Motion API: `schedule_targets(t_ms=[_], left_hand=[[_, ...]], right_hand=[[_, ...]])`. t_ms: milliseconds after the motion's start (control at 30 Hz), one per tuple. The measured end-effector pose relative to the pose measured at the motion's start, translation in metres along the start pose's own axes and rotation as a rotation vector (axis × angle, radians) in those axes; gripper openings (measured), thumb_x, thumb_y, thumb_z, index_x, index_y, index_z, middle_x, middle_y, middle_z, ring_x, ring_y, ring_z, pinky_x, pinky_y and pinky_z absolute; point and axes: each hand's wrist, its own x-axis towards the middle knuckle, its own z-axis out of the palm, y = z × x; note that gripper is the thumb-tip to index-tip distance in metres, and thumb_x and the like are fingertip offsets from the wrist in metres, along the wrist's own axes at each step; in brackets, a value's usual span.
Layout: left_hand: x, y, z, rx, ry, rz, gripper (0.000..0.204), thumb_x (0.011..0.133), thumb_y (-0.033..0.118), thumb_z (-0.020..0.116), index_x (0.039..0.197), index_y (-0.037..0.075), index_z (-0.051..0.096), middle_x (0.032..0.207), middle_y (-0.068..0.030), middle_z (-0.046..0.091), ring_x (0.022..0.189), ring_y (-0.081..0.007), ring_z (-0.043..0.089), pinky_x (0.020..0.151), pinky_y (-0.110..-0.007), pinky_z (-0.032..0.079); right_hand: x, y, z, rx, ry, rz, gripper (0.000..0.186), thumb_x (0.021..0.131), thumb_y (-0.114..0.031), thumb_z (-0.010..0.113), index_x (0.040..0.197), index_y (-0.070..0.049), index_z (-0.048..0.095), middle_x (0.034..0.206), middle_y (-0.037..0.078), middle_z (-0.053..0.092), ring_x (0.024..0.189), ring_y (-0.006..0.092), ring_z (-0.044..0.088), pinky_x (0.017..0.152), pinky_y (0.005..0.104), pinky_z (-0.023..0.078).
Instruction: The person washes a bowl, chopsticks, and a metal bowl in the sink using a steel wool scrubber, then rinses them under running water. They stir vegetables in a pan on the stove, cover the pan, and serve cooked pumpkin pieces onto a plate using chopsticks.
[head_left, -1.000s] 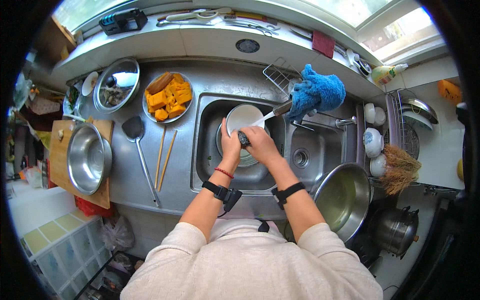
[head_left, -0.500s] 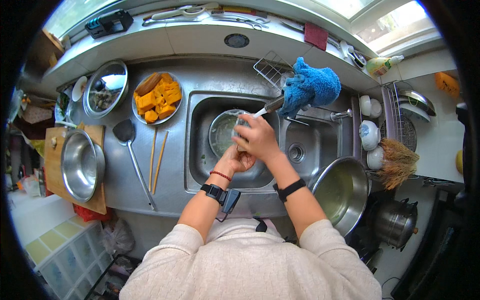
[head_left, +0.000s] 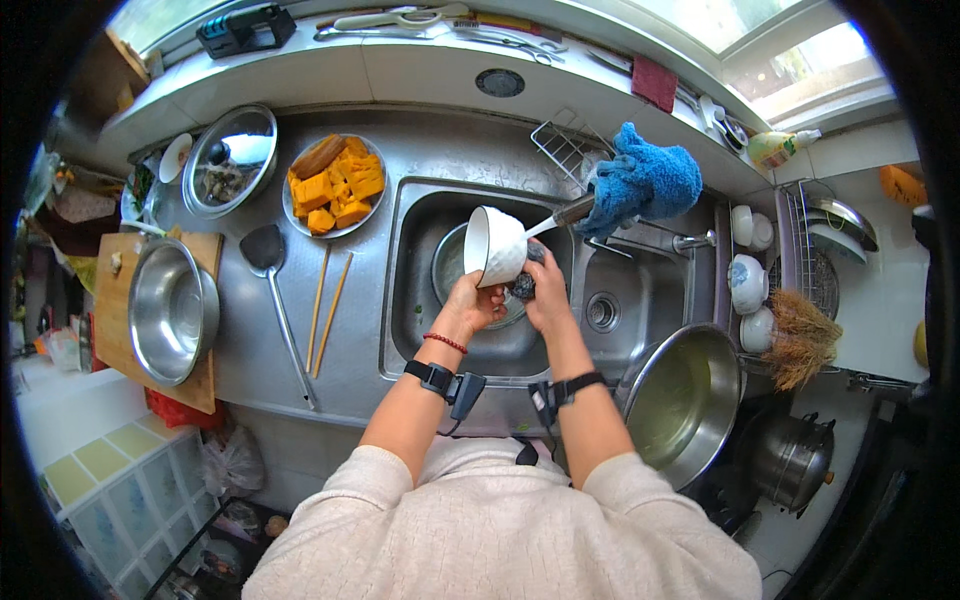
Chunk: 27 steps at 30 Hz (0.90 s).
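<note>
Your left hand (head_left: 478, 303) grips the white bowl (head_left: 497, 245), its mouth now turned toward nine o'clock; your right hand (head_left: 547, 297) grips the dark scrubber (head_left: 523, 286), so its outside is reachable.

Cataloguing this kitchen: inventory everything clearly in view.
bowl: one, white, above sink
wad: one, dark, beside bowl
cloth: one, blue, on spout
sink: one, silver, centre
chunks: many, orange, on plate
plate: one, pale, back counter
spatula: one, black-silver, counter
chopsticks: two, brown, beside spatula
lid: one, clear, back left
board: one, tan, far left
basin: one, silver, on board
pots: two, silver, lower right
brush: one, brown, right
stored bowls: four, white, right
sill tools: several, mixed, top
left hand: one, bare, at bowl
right hand: one, bare, at wad
</note>
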Motion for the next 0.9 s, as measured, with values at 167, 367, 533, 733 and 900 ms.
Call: schedule_targets(t_ms=[167,367,533,733,900], left_hand=[[-0.008,-0.002,0.003,-0.136,-0.126,-0.229,0.024,0.094,0.028,0.049,0.086,0.009,0.061,0.067,-0.0037,0.051,0.064,-0.0160,0.045,0.080,-0.047,0.034],[-0.001,0.005,0.015,0.126,0.023,-0.004,0.021,0.091,0.017,0.049,0.107,0.004,0.053,0.084,-0.0090,0.059,0.078,-0.0234,0.058,0.074,-0.048,0.048],[0.015,0.019,0.018,0.948,0.382,0.585,0.040,0.087,0.007,0.043,0.127,0.000,0.043,0.109,-0.0185,0.061,0.100,-0.0346,0.064,0.070,-0.049,0.059],[-0.001,0.023,-0.003,0.451,0.029,0.259,0.046,0.086,0.004,0.043,0.132,0.000,0.042,0.121,-0.0193,0.057,0.102,-0.0318,0.064,0.072,-0.047,0.062],[-0.008,0.029,0.005,1.076,0.270,0.761,0.050,0.083,-0.001,0.047,0.132,0.001,0.041,0.121,-0.0201,0.052,0.109,-0.0379,0.057,0.084,-0.047,0.053]], right_hand=[[0.014,-0.008,-0.002,-0.302,0.061,-0.303,0.046,0.089,-0.005,0.059,0.133,-0.009,0.050,0.110,0.005,0.059,0.099,0.0155,0.057,0.087,0.0302,0.046],[0.025,-0.005,-0.023,-0.340,0.216,-0.138,0.039,0.088,-0.012,0.062,0.126,-0.003,0.055,0.114,0.008,0.061,0.099,0.0169,0.057,0.085,0.0302,0.047],[-0.006,0.015,-0.052,-0.435,0.325,-0.127,0.047,0.083,-0.008,0.070,0.126,0.000,0.054,0.114,0.011,0.062,0.099,0.0195,0.060,0.086,0.0310,0.048],[-0.016,0.031,-0.066,-0.445,0.342,-0.065,0.046,0.080,-0.008,0.073,0.123,0.000,0.057,0.108,0.009,0.063,0.094,0.0172,0.060,0.083,0.0304,0.049],[-0.015,0.035,-0.058,-0.447,0.333,-0.116,0.044,0.082,-0.007,0.072,0.123,-0.002,0.057,0.107,0.008,0.063,0.093,0.0166,0.060,0.083,0.0298,0.049]])
